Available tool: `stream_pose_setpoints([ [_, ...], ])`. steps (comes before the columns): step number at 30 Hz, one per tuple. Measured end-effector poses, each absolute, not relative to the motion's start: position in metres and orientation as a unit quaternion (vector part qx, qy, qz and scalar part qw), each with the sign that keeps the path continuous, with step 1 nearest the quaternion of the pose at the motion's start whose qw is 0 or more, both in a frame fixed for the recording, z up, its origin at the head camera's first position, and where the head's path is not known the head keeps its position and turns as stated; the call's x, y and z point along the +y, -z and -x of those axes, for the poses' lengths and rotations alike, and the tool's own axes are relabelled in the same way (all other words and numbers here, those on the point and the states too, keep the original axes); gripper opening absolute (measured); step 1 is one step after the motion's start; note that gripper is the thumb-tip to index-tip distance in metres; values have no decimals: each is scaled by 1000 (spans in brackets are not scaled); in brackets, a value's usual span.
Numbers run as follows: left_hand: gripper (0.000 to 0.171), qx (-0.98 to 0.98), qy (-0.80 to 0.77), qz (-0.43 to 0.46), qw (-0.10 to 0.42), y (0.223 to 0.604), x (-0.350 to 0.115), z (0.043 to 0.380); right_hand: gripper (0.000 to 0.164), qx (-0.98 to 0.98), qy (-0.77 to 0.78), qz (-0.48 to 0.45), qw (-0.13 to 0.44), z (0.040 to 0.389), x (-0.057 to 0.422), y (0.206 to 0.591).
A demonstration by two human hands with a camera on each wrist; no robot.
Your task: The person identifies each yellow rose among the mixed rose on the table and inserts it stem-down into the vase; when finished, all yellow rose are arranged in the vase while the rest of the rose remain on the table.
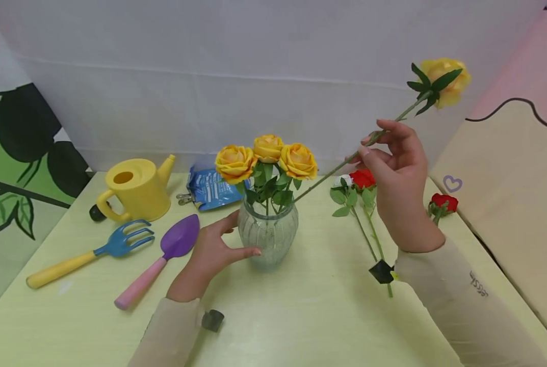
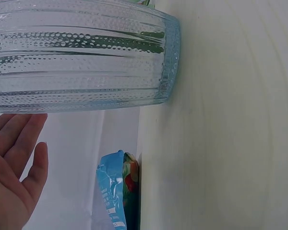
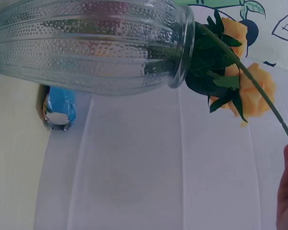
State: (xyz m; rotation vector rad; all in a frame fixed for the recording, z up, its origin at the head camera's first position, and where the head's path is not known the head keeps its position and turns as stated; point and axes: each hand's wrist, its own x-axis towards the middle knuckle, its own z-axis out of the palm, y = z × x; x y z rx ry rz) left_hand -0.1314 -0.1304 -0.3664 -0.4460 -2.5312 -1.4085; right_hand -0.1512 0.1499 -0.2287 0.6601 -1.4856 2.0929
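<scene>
A ribbed clear glass vase stands upright on the table, holding several yellow roses. My left hand holds the vase's left side, thumb across the front and fingers toward the back. In the left wrist view, that hand's fingertips reach the glass. Between thumb and fingers, my right hand pinches the stem of another yellow rose. This rose slants up to the right, its bloom above the hand. Its lower stem runs to the vase's mouth, where the end is hidden among leaves.
Left of the vase are a yellow watering can, a blue hand fork and a purple trowel. A blue packet lies behind. Red roses and a white bloom lie at right.
</scene>
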Motion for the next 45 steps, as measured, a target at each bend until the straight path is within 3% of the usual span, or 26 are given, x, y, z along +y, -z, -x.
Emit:
stream_pose_setpoints([
  [21,82,-861,475,148,103,366,-130,131,28,-647,-614,-343,294,134,108,286],
  [31,81,-861,472,155,110,366,-129,132,21,-734,-509,-367,260,138,103,290],
  [36,81,-861,471,157,110,365,-129,132,23,-708,-558,-345,261,140,103,287],
  [45,81,-860,476,154,105,366,-130,133,13,-738,-585,-285,181,143,92,290],
])
